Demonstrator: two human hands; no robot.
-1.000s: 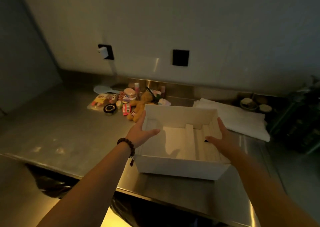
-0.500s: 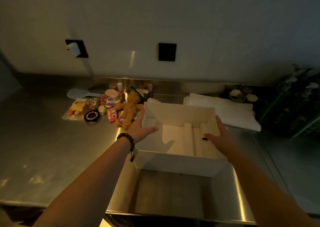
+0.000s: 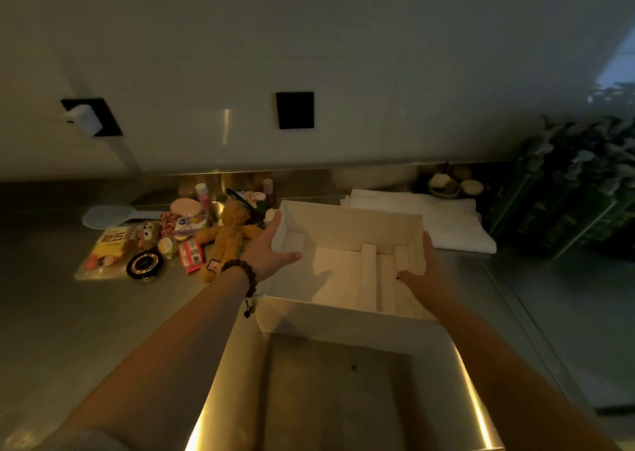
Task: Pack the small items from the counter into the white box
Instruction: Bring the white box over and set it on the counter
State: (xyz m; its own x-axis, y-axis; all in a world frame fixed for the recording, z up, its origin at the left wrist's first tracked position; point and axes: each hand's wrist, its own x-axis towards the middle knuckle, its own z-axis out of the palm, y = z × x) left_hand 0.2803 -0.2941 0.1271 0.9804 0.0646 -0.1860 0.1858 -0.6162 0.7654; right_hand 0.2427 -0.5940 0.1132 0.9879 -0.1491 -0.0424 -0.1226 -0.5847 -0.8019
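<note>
An open white box [image 3: 347, 320] with inner dividers stands on the steel counter in the middle of the view. My left hand [image 3: 269, 251] grips its left wall, thumb inside and fingers outside. My right hand [image 3: 427, 268] grips its right wall the same way. A heap of small items lies left of the box: a brown plush bear [image 3: 230, 235], a red packet [image 3: 190, 254], a round black tin [image 3: 144, 265], a yellow snack bag [image 3: 110, 244], a small monkey toy [image 3: 149, 234] and little bottles [image 3: 202, 192].
A folded white cloth [image 3: 429, 216] lies behind the box at the right, with small bowls [image 3: 450, 186] beyond it. Green plants [image 3: 570, 189] stand at the far right. A pale blue scoop [image 3: 103, 215] lies far left. The counter's front edge runs near the bottom.
The view has shifted left and down over the counter. Both hands stay on the box walls, and the box has slid slightly toward the back wall.
</note>
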